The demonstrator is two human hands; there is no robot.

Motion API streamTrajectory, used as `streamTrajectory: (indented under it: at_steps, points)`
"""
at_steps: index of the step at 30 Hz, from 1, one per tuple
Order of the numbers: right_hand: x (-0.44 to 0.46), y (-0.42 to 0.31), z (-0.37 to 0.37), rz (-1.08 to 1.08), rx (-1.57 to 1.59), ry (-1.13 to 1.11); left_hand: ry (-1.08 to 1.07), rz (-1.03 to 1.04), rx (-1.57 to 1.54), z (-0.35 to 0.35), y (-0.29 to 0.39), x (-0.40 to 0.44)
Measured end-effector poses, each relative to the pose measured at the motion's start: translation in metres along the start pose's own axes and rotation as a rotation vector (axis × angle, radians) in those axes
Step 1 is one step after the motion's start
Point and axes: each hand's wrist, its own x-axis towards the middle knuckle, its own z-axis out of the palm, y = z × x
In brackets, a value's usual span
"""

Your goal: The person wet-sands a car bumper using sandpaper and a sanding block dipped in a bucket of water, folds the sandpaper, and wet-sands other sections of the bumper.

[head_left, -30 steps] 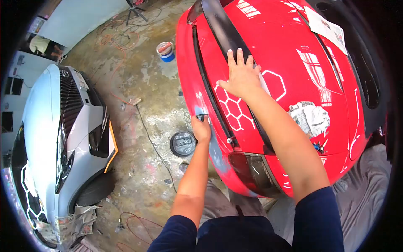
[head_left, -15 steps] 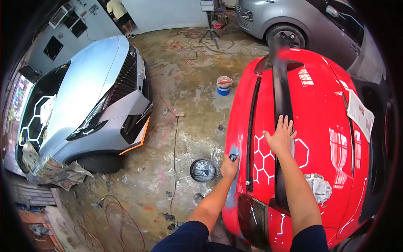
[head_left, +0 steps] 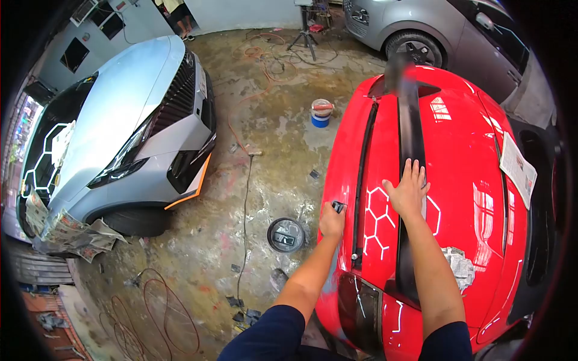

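Observation:
The red car [head_left: 460, 156] lies before me, its rear body panel toward my left arm. My left hand [head_left: 331, 222] is closed on a small dark sanding pad [head_left: 338, 207], pressed to the panel's left edge. A grey patch [head_left: 328, 286] shows on the red paint lower down. My right hand [head_left: 408, 191] rests with fingers spread on the long black spoiler [head_left: 412, 129] and holds nothing. Between the hands runs a black seam [head_left: 363, 174]. A crumpled newspaper [head_left: 459, 268] lies on the red surface by my right forearm.
A round black tub [head_left: 272, 231] with water and a dark piece inside stands on the wet floor. Farther off is a blue-and-white bucket [head_left: 320, 120]. Hoses and cords [head_left: 245, 198] cross the floor. A silver car [head_left: 135, 102] stands left, a grey car [head_left: 433, 24] behind. A person [head_left: 174, 12] stands at the back.
My left hand has moved up along the panel edge with the pad, over where a grey patch showed. My right hand stays on the spoiler. The view has shifted slightly.

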Motion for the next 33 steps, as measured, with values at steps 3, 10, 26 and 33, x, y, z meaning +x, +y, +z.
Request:
streamTrajectory:
  at_steps: [3,10,26,33]
  points:
    - [0.0,-0.002,-0.003,0.0,-0.006,-0.005,-0.02,0.012,0.007,-0.009,-0.008,-0.013]
    - [0.001,-0.001,-0.002,0.004,-0.003,-0.003,-0.02,0.007,-0.007,-0.002,-0.012,-0.013]
    - [-0.001,-0.003,-0.007,0.024,-0.012,-0.025,-0.269,0.026,0.059,-0.037,-0.055,-0.07]
    - [-0.002,-0.002,-0.006,0.014,-0.009,-0.013,-0.536,0.296,0.297,-0.087,-0.067,-0.077]
